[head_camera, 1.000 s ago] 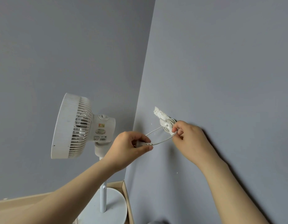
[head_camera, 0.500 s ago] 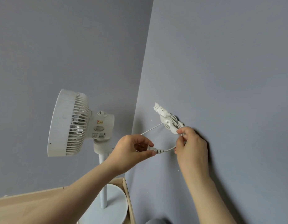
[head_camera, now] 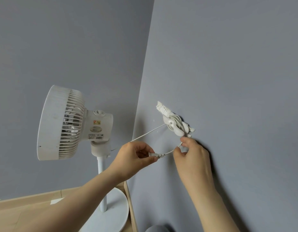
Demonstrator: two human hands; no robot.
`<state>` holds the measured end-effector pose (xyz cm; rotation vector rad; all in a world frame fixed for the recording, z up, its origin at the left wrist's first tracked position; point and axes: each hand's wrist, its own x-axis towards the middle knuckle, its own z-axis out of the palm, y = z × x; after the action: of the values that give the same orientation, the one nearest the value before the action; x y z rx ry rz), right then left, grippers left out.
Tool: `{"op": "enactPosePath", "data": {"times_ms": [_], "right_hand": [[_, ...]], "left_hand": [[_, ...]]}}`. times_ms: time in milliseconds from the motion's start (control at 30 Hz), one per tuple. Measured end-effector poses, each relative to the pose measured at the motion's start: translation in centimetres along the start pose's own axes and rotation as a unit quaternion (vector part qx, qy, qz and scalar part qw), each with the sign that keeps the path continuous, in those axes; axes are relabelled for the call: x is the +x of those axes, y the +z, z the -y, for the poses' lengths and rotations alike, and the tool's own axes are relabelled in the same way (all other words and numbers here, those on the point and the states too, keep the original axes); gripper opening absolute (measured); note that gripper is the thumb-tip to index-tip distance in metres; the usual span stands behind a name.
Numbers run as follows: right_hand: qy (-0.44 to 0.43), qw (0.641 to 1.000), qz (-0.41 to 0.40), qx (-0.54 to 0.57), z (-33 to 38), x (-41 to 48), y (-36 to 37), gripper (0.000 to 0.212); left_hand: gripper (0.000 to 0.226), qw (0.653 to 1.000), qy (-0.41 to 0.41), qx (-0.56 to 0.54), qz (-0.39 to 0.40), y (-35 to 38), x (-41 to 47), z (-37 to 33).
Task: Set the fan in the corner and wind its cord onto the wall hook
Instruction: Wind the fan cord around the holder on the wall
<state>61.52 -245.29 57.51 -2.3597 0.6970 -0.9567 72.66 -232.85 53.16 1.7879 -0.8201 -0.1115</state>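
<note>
A white pedestal fan [head_camera: 64, 124] stands upright in the corner of two grey walls, its head facing left. Several turns of its white cord [head_camera: 175, 122] are wound around a white wall hook [head_camera: 170, 122] on the right wall. A straight stretch of cord runs from the hook down-left behind my left hand. My left hand [head_camera: 136, 158] pinches the plug end [head_camera: 155, 155] of the cord between thumb and fingers. My right hand [head_camera: 191, 154] pinches the cord just below the hook, and a short curved piece hangs between both hands.
The fan's round base [head_camera: 111, 215] rests on a light wooden floor [head_camera: 19, 213] with a wooden skirting along both walls. A small white scrap [head_camera: 57, 200] lies on the floor to the left. A grey rounded shape [head_camera: 157, 229] shows at the bottom edge.
My right hand has dropped from the hook to just below it and regripped the cord. My left hand has slid along to the plug end, and the loose piece between the hands is shorter.
</note>
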Motion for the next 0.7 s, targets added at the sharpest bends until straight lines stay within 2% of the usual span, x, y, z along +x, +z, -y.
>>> {"op": "enactPosePath", "data": {"times_ms": [167, 400, 700], "right_hand": [[0.010, 0.998, 0.059, 0.023, -0.2, 0.3, 0.3, 0.042], [-0.002, 0.994, 0.106, 0.038, 0.2, 1.5, 1.1, 0.040], [-0.020, 0.994, 0.100, 0.046, -0.2, 2.1, -0.7, 0.030]], "left_hand": [[0.012, 0.999, -0.033, 0.002, -0.030, 0.2, 1.0, 1.4], [0.019, 0.990, -0.106, -0.073, -0.059, 0.0, 2.6, 2.8], [0.019, 0.989, -0.093, -0.057, -0.098, -1.0, 6.7, 2.0]]}}
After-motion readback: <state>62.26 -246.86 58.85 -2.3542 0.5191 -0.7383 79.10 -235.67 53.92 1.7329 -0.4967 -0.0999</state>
